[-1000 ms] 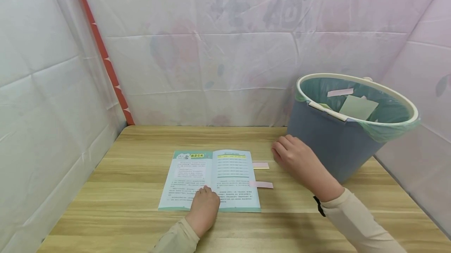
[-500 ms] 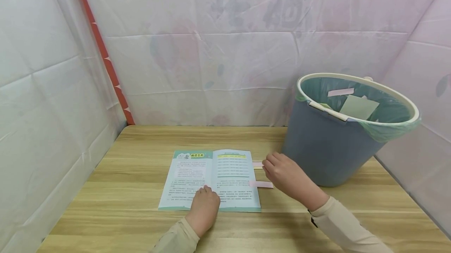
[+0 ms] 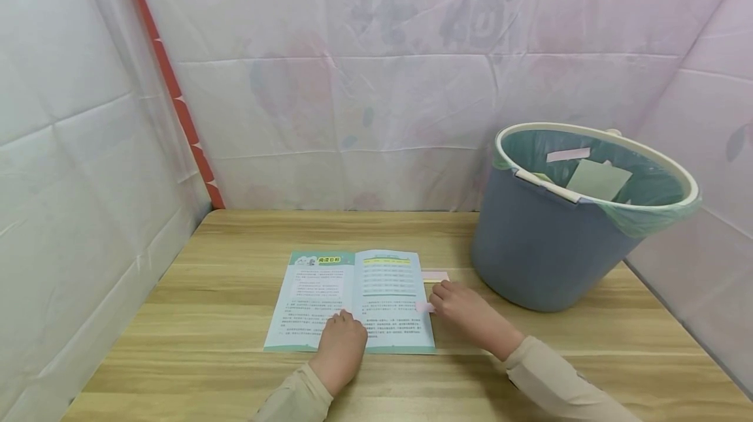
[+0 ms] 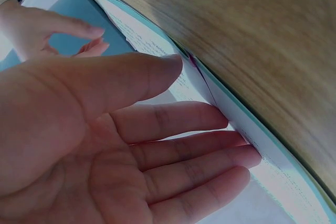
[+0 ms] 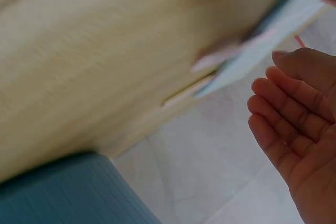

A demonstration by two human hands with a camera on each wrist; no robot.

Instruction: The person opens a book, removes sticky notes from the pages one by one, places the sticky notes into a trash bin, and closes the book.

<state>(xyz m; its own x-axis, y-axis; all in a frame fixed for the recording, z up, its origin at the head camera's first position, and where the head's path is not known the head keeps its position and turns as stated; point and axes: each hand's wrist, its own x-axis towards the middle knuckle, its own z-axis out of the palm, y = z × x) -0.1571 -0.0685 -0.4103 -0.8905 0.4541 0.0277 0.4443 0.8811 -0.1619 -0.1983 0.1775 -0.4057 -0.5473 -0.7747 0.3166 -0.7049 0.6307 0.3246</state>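
Note:
An open booklet (image 3: 312,304) with printed pages lies flat on the wooden table. Across its centre fold, near the bottom edge, rests my left hand (image 3: 342,347); in the left wrist view its fingers (image 4: 189,171) are extended and touch the page. My right hand (image 3: 470,317) is at the booklet's right edge, covering the outer end of the lower pink sticky tab (image 3: 424,307). In the right wrist view the thumb and fingers (image 5: 283,114) are apart, with nothing seen between them. Just above sticks out another pink tab (image 3: 435,275) with a yellow edge.
A blue-grey bin (image 3: 529,252) with a green liner stands behind the right hand, at the table's right side. Paper pieces (image 3: 599,179) lie inside it. White cloth (image 3: 353,108) walls off the back and both sides of the wooden table (image 3: 194,317).
My right hand has moved from beside the bin, left and toward me, to the lower pink tab. The left hand and the booklet have stayed in place.

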